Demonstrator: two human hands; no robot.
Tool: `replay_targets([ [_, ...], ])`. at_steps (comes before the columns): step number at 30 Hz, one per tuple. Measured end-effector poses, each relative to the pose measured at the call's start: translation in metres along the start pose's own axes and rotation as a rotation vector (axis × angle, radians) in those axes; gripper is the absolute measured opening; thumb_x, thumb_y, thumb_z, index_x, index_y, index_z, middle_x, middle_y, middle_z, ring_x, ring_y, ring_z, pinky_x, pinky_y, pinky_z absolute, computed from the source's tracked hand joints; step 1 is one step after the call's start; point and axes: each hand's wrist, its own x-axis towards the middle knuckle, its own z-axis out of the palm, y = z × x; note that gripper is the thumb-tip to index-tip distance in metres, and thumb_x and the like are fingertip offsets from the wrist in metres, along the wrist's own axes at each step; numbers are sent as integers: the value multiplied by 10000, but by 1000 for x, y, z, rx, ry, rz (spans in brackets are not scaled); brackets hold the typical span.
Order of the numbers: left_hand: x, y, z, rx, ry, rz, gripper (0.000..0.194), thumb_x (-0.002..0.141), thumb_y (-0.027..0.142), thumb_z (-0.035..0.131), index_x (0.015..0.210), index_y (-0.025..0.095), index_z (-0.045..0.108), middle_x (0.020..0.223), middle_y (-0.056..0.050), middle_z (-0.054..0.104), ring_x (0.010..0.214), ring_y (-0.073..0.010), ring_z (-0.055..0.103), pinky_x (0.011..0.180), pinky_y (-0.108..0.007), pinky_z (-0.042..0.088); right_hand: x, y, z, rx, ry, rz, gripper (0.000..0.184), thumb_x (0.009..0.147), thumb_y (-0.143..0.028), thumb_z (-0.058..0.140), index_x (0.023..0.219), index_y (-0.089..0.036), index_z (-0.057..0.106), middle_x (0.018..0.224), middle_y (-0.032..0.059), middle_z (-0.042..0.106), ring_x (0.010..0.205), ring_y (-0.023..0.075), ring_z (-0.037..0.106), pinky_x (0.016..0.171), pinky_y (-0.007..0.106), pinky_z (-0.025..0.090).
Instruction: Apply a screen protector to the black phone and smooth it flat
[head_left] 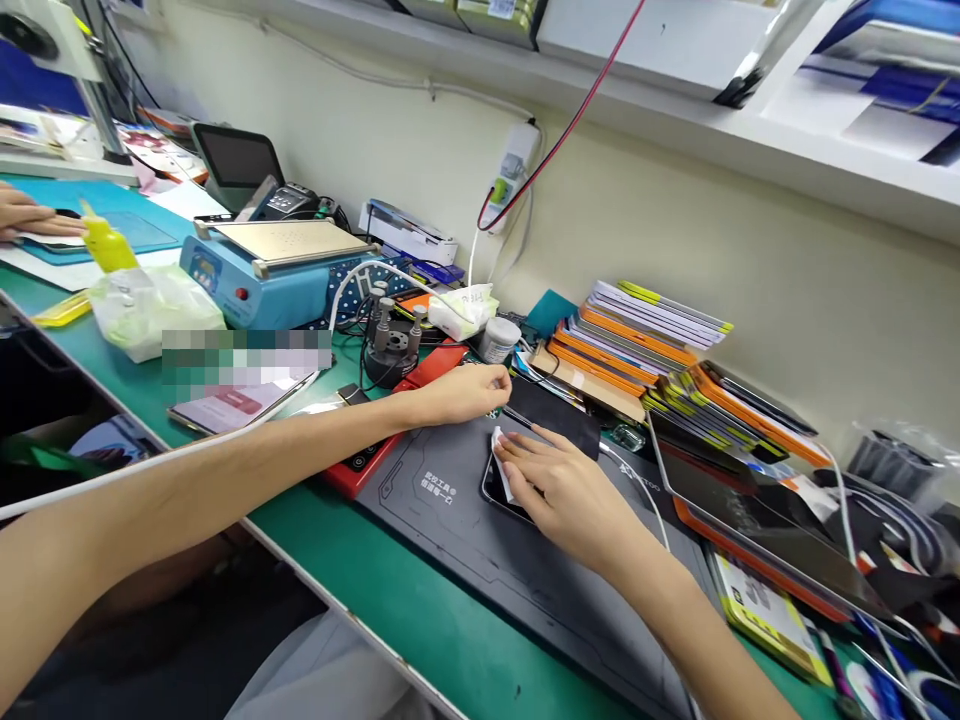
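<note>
"Phone (495,488), dark glass up, lies on the grey mat (454,535) under the right hand (559,485). What is that hand doing?"

"Its fingers are stretched out over a white wipe (503,478), keeping it pressed to the glass."

"And the left hand (474,392)?"

"Just beyond the phone, above the mat, fingers curled inward. Whether anything is pinched in them, I cannot tell."

"Which containers sit close by?"

"Past the left hand, a white jar (500,342) stands upright; its contents are hidden. Just beside it is a soft white packet (461,314). Left of those, a round black holder (390,358) carries upright metal posts."

"Farther along the green bench (360,560)?"

"Leftward, a pale, crumpled plastic pack (154,312) rests in front of a blue machine (259,290) with a flat metal top. Behind the pack is a yellow bottle (111,245) with a pointed tip; I cannot see how full it is."

"On the right?"

"Thin boxes (637,340) with orange, white and yellow edges are stacked near the wall. Farther right, a clear bag (900,462) has dark grey things inside, too blurred to name. A white box (652,40) sits on the shelf (600,130) above, contents hidden."
</note>
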Motion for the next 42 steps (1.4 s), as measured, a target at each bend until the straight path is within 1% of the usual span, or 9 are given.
replay_targets([
  [8,1,1,-5,81,-38,-17,285,1059,420,652,1145,154,708,1096,-65,739,1019,-214,716,970,-452,603,-11,11,-2,-64,96,-61,421,1125,-205,388,1249,-204,791,1252,77,806,1087,218,809,1075,453,625],
  [12,0,1,-5,115,-56,-11,281,1062,416,645,1153,157,706,1107,-67,739,1033,-219,713,986,-459,593,-9,3,4,-92,121,-58,386,1117,-195,425,1234,-162,791,1262,95,803,1085,230,809,1088,465,612],
  [16,1,0,-5,140,-76,-1,250,1066,383,628,1159,162,698,1074,-57,740,1000,-212,708,987,-450,577,-9,4,4,-118,125,-72,424,1139,-219,378,1218,-124,783,1272,96,799,1110,247,801,1108,511,587],
  [19,1,1,-7,152,-91,-2,211,1064,342,619,1146,164,699,1047,-48,744,986,-208,706,979,-437,570,-15,10,2,-181,147,-101,438,1148,-231,361,1209,-140,785,1231,59,816,1066,223,812,1043,469,616],
  [21,0,2,-7,162,-100,-11,199,1063,327,617,1141,164,701,1041,-47,746,986,-208,706,977,-434,568,-16,10,3,-222,168,-97,434,1144,-223,367,1212,-133,786,1222,70,818,1040,220,817,1016,452,624],
  [27,0,2,-5,208,-93,-27,230,1073,347,604,1175,164,699,1083,-59,749,1030,-222,710,1008,-459,565,-5,-8,10,-267,134,-85,451,1131,-244,398,1243,-4,762,1243,216,790,1068,307,806,1050,505,602],
  [31,1,1,-4,216,-95,-20,253,1076,374,617,1179,158,699,1109,-66,745,1034,-217,714,1006,-462,578,1,-12,15,-246,125,-28,486,1145,-319,390,1301,-30,747,1301,207,769,1147,301,786,1061,474,612],
  [34,1,1,-3,226,-98,-17,276,1071,399,631,1186,158,698,1122,-70,741,1026,-214,717,989,-458,593,0,-18,17,-263,120,18,530,1145,-387,390,1340,-30,728,1344,219,744,1210,319,763,1081,495,610],
  [42,1,-1,-1,241,-116,-32,298,1071,420,630,1203,160,694,1147,-76,733,1026,-215,714,978,-457,600,-22,-59,12,-240,192,48,625,1128,-477,400,1395,8,691,1433,233,685,1277,359,726,1117,525,601],
])
